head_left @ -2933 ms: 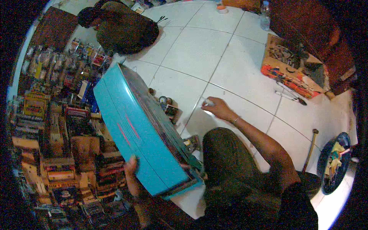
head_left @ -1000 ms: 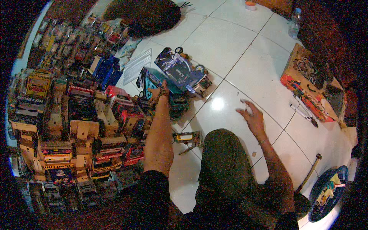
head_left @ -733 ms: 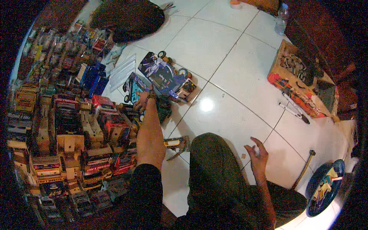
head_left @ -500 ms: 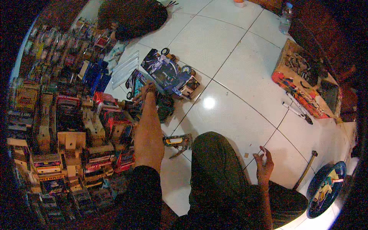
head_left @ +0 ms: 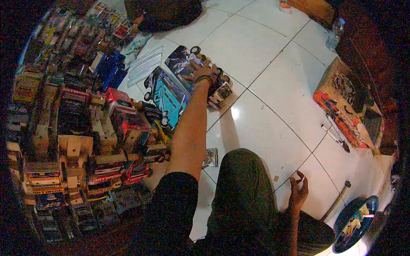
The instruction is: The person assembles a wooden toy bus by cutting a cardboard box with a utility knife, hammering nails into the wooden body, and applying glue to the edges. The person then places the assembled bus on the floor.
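My left hand [head_left: 202,71] reaches forward over a purple-and-black printed box [head_left: 177,59], its fingers spread across the box. Small black wheels [head_left: 195,50] of toy cars show around the hand; what lies under the palm is hidden. Beside it, nearer my forearm, lies a teal box [head_left: 168,96] with dark sides, and toy wheels [head_left: 164,119] at its edges. My right hand [head_left: 299,190] rests near my knee with its fingertips drawn together. A small white thing [head_left: 303,178] shows between the fingers, too blurred to name.
Stacked printed cartons [head_left: 77,115] fill the left side. A clear plastic sheet [head_left: 146,66] lies behind the teal box. To the right are an orange-sided carton [head_left: 344,113], a white-and-black tool [head_left: 336,134], a hammer [head_left: 337,200], a round dark tray [head_left: 356,224] and a bottle [head_left: 335,34].
My left hand has moved right and forward, from the boxes' near side onto the purple-and-black one. The teal box is now uncovered. The right hand keeps its pinch; the view has shifted slightly.
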